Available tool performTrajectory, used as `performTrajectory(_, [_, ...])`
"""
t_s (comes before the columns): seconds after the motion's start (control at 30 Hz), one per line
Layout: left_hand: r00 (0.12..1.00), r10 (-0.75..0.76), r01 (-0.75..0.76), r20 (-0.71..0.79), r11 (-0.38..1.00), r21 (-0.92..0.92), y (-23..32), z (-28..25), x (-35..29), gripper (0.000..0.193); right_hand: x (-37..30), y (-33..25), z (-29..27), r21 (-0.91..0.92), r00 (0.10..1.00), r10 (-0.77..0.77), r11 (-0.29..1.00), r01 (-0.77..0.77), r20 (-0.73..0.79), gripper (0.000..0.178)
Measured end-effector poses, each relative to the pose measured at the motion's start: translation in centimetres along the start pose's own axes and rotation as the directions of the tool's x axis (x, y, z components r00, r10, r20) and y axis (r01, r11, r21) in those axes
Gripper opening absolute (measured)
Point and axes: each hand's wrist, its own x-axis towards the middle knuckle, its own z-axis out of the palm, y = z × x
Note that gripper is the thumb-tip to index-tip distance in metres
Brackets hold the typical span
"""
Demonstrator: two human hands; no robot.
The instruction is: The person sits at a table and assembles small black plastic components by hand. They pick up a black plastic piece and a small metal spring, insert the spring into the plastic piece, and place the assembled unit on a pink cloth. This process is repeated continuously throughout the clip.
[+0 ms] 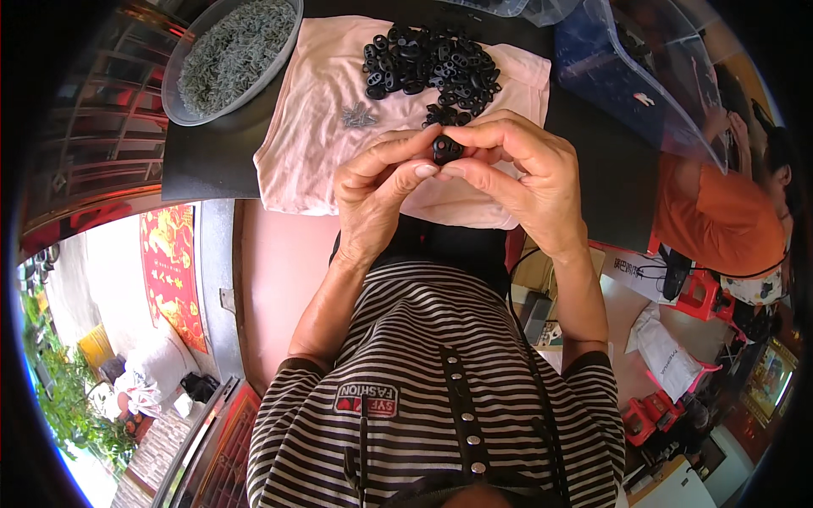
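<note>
Between both hands, above the near part of a pale pink cloth (pixel 296 110), is a small rounded black plastic piece (pixel 447 150) with holes in its face. My left hand (pixel 381 178) pinches it from the left with thumb and fingertips. From the other side, my right hand (pixel 529 173) grips it with thumb and index finger; its other fingers are partly hidden. Just beyond the fingertips lies a small cluster of black parts (pixel 445 114), joined to a larger heap of black plastic pieces (pixel 406 59). Left of that heap sits a little pile of thin grey pieces, perhaps screws (pixel 360 116).
A translucent round tub (pixel 172 100) full of small grey pieces stands at the far left of the black table (pixel 203 165). At the far right is a large clear bluish bin (pixel 593 72). Beyond it sits another person in an orange top (pixel 720 207). Red stools (pixel 703 292) stand at the right.
</note>
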Motion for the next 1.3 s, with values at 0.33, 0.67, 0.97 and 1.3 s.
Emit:
performTrajectory(0.33, [0.995,0.103,-0.103,0.007,0.983,0.155,-0.7,0.3,0.1,0.019,-0.7,0.9,0.2,-0.027,1.0,-0.007,1.0,0.007,0.023,0.022])
performTrajectory(0.67, [0.996,-0.086,0.088,-0.028,0.993,0.079,-1.3,0.9,0.0,0.02,-1.5,2.1,0.5,-0.033,0.996,0.055,0.998,-0.057,-0.068,0.021])
performTrajectory(0.97, [0.989,0.148,-0.087,-0.018,0.672,0.735,0.5,0.1,2.5,0.024,2.6,0.7,-9.9,-0.376,0.69,-0.182,0.916,-0.141,-0.701,0.021])
performTrajectory(1.3, [0.968,0.187,-0.222,0.171,0.302,0.927,-0.9,-0.1,4.8,0.021,3.8,5.4,-19.1,-0.468,0.725,-0.145,0.842,-0.267,-0.674,0.038])
